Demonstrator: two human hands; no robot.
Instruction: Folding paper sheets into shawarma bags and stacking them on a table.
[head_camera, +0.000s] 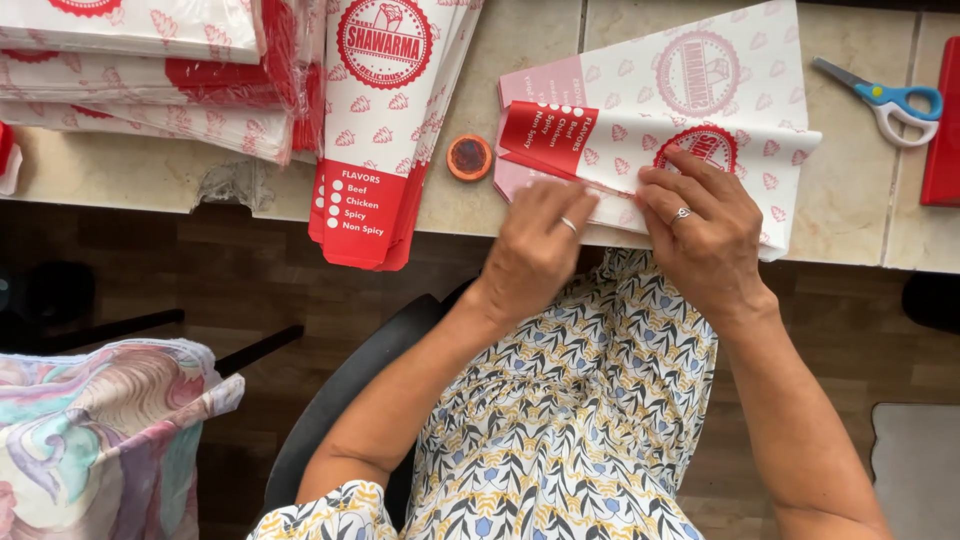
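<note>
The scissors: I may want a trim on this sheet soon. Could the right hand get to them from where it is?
Probably yes. The scissors lie in the open on the counter, to the right of the printed paper sheet, with nothing between them and the right hand, which presses on that sheet.

A beige tiled desk (850, 215) spans the far side; dark wooden floor (250, 280) lies below, black chair (330, 420) near.

Looks like a small food-packaging work spot, maybe shop back room or home: tiled counter (860, 215) w/ stacks of printed red-white paper wrappers (375, 130), some in plastic bundles (150, 70), scissors (885, 100), glue pot (469, 157), chair (330, 420).
</note>
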